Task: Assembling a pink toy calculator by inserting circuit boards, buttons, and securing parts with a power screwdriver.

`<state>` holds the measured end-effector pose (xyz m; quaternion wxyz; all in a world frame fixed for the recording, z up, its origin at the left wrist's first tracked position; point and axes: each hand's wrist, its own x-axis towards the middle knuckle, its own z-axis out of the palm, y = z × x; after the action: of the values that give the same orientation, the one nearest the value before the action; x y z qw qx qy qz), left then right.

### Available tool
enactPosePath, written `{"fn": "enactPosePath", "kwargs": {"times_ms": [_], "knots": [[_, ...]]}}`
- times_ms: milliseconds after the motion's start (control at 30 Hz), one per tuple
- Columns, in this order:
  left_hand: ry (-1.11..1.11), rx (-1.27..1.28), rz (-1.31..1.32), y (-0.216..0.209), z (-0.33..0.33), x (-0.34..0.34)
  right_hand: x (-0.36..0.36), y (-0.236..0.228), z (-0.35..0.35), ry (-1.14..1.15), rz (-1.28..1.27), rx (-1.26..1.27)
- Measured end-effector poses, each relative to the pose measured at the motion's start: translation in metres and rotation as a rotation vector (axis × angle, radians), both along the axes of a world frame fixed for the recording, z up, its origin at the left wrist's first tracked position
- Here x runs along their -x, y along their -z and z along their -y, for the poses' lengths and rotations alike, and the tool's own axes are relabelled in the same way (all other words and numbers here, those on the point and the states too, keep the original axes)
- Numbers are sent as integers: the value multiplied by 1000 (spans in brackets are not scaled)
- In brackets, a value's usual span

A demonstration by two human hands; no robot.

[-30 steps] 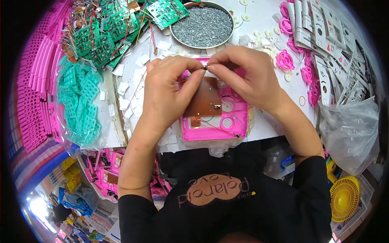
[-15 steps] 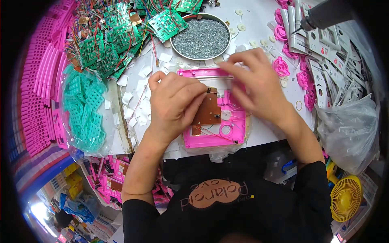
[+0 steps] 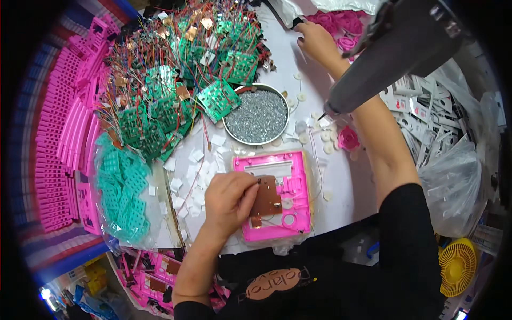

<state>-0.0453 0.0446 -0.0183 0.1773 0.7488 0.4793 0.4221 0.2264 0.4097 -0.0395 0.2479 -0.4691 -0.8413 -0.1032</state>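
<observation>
Two hands well apart | left hand (image 3: pixel 229 200): fingers clamped on upper-left corner of brown board (image 3: pixel 268 198), over pink housing (image 3: pixel 302 206), by near edge of counter (image 3: pixel 341 186) | right hand (image 3: pixel 322 46): far edge, grip cannot be told | risk: one-corner hold may let board pivot

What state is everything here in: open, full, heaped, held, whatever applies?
Pink rectangular plastic casing: open side up.
Flat copper-brown board: inside the casing; fastening unclear.
Round metal pan: uncovered, filled with small silvery metal pieces.
Green circuit boards: heaped, wires attached.
Turquoise plastic lattice pieces: piled up.
Left grip: fingers bent at the board's edge.
Right grip: stretched out; whether holding anything, unclear.
</observation>
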Motion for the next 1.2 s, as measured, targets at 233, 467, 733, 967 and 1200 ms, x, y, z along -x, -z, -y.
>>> {"fn": "enactPosePath", "kwargs": {"times_ms": [233, 467, 733, 967, 1200], "knots": [[-12, 9, 29, 4, 5, 5, 24, 22, -67, 384, 109, 242], [17, 38, 57, 3, 4, 4, 28, -5, -54, 495, 244, 317], [-14, 164, 225, 4, 4, 8, -23, -104, 181, 58, -137, 926], [5, 211, 358, 15, 3, 16, -9, -85, 304, -245, -510, 1609], [28, 224, 411, 18, 5, 15, 17, -67, 284, -169, -726, 2066]]}}
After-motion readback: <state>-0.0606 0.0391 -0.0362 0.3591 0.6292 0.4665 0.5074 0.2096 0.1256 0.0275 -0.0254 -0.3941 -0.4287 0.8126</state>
